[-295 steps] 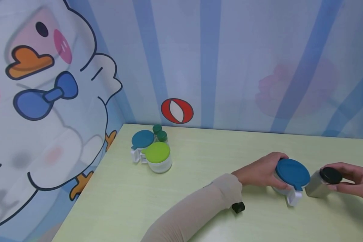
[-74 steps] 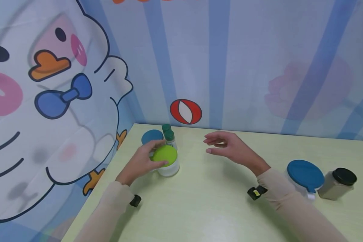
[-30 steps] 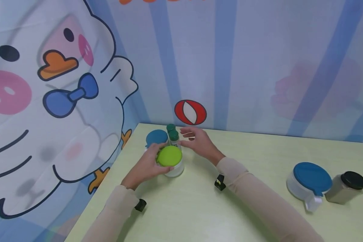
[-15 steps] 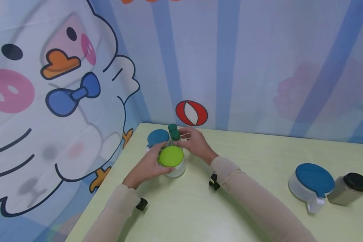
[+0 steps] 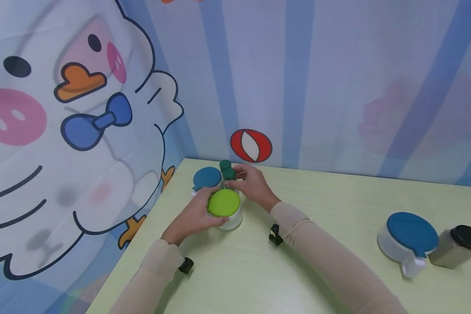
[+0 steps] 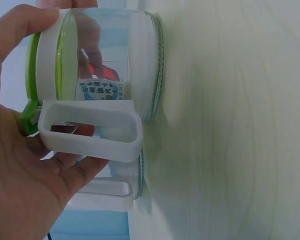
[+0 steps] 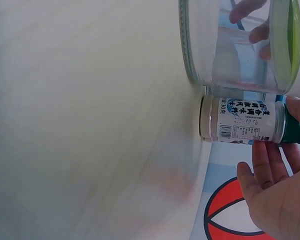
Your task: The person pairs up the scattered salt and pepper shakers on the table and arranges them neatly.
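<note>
Fingers (image 6: 85, 174) of the left hand (image 5: 190, 216) were curled round the upper part of a green-lidded jar (image 5: 230, 214), the thumb on its near side. The jar stood upright on the pale worktop (image 5: 235, 279), and the left wrist view showed its white handle below the lid. Just behind it stood a front bottle (image 7: 247, 120) with a green cap and a printed label, also upright, its base down at the worktop; whether glass and bottle touched, I could not tell. The right hand (image 5: 255, 187) pinched that cap narrowly between thumb and fingers.

A rear bottle (image 5: 225, 165), likewise green-capped, was close behind the front one, and a left blue-lidded jar (image 5: 206, 177) sat beside the pair, partly hidden by the left hand. Well apart, toward the right side of the worktop, a right blue-lidded jar (image 5: 410, 233) stood with its white handle toward the person, just beside a black-lidded jar (image 5: 453, 250). Both arms wore beige sleeves (image 5: 329, 255). A wall print (image 5: 251, 145) at the back showed a red-and-white ball.
</note>
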### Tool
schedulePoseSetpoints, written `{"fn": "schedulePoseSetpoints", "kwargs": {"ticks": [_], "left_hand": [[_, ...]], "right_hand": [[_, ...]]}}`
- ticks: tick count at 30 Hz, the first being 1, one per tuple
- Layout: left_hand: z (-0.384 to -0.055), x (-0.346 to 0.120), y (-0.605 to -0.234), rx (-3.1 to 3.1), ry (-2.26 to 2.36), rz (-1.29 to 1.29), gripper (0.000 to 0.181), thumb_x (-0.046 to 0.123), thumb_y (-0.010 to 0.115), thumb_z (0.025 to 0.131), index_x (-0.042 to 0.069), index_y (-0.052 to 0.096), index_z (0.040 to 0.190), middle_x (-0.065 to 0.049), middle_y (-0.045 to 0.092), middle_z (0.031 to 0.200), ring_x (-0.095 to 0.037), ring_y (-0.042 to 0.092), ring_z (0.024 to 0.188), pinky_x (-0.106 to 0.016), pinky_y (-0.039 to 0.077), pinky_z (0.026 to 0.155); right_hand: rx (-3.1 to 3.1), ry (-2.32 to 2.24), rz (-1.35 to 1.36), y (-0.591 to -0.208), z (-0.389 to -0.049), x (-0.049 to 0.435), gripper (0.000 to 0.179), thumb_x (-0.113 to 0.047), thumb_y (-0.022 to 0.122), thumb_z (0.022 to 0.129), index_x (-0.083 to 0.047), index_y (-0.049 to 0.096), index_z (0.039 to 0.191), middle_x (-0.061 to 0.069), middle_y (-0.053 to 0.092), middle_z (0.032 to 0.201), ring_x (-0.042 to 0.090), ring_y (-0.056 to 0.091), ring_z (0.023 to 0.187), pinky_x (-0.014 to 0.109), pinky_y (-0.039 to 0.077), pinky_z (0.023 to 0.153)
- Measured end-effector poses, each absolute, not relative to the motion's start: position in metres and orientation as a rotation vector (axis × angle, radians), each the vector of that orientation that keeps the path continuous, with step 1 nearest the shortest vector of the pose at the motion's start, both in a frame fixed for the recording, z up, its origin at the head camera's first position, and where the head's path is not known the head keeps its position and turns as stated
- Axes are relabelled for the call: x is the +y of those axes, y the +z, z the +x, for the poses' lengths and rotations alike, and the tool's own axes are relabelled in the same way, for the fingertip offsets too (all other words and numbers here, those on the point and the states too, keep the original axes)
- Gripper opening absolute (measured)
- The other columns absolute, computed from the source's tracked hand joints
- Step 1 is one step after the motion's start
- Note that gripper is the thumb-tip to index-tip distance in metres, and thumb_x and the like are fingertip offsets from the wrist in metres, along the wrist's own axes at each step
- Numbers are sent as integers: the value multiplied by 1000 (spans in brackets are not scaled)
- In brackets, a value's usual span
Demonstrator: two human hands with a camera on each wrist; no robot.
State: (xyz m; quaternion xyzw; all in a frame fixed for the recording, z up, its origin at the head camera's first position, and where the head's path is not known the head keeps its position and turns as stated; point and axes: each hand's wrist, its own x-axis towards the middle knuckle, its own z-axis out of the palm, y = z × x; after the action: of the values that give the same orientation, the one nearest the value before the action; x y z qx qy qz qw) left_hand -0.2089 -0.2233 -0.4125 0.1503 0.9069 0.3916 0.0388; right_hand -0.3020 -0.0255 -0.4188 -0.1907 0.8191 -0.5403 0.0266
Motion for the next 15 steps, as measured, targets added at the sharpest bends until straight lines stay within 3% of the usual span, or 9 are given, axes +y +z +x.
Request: {"fn": "schedulePoseSetpoints", "kwargs": {"ticks": [15], "left_hand": [[-209,-221,-413,2768,1195,430,95,30,85,80,7,31,154,-7,45,143,-26,49,125,-47,49,103]], "right_hand": [[2517,-1659,-671,-418,-298,-13,35,-21,79,90,-11,67,121,4,68,118,23,68,112,36,58,93]]}}
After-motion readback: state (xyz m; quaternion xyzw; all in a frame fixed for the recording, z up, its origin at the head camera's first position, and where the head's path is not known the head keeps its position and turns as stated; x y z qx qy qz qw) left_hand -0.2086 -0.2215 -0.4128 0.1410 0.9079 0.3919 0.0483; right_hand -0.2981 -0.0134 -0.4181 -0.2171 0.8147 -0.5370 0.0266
